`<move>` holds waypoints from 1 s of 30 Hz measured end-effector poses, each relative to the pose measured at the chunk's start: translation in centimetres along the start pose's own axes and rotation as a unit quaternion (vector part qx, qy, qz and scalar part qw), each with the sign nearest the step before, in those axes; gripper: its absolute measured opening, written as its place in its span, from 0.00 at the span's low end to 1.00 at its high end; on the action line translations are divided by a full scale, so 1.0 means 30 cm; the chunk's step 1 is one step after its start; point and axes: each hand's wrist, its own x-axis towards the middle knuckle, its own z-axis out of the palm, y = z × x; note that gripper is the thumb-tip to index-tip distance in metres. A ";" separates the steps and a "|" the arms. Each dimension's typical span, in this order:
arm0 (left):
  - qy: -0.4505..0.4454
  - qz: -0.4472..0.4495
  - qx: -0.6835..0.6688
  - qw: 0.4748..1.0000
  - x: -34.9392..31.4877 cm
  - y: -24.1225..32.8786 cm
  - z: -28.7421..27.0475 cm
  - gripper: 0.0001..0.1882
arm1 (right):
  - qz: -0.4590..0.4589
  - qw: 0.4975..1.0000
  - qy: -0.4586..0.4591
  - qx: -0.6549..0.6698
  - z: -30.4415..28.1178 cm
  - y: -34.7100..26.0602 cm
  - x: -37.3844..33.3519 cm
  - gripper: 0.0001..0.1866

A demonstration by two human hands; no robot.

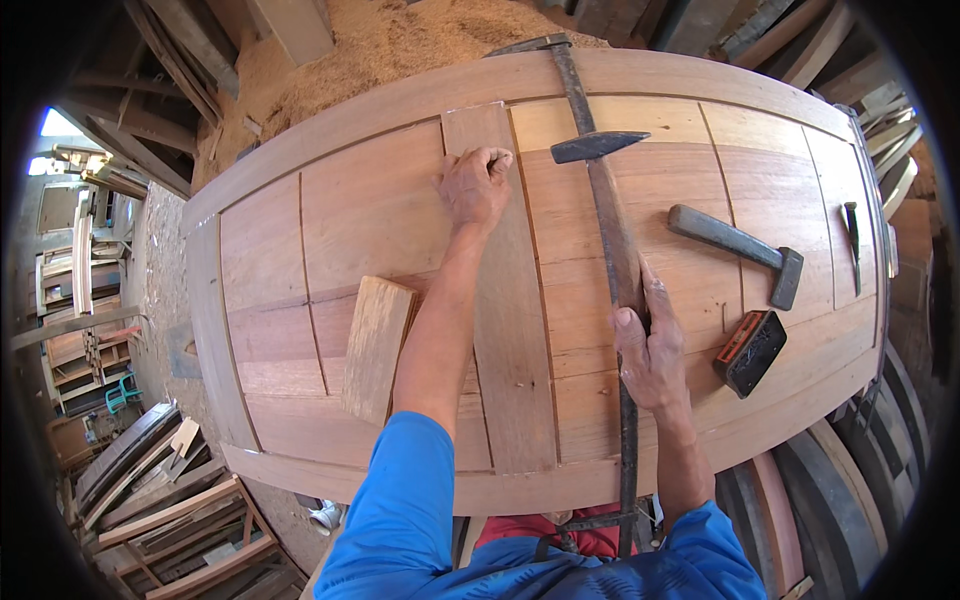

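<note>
A panelled wooden door [515, 400] lies flat before me, crossed from far to near edge by a dark metal bar clamp [572, 85]. My right hand [655, 350] is wrapped round the wooden handle of a hammer [612, 215], whose pointed head lies over the clamp bar. Further left, my left hand [477, 185] is closed in a pinch against the door's middle upright. Whatever its fingers hold, if anything, is too small or hidden. Beside my left forearm rests a pale wood block [375, 345], partly covered by the arm.
On the door's right half lie a second hammer [735, 245], a small open-looking black and orange box [750, 352] and a thin dark metal tool [853, 245]. Sawdust [370, 75] heaps beyond the far edge. Stacked timber [190, 520] stands at lower left, more boards at right.
</note>
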 end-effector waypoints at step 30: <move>0.013 0.055 0.086 0.995 -0.009 0.016 -0.001 0.07 | -0.019 0.958 -0.050 -0.282 0.119 0.066 0.277 0.35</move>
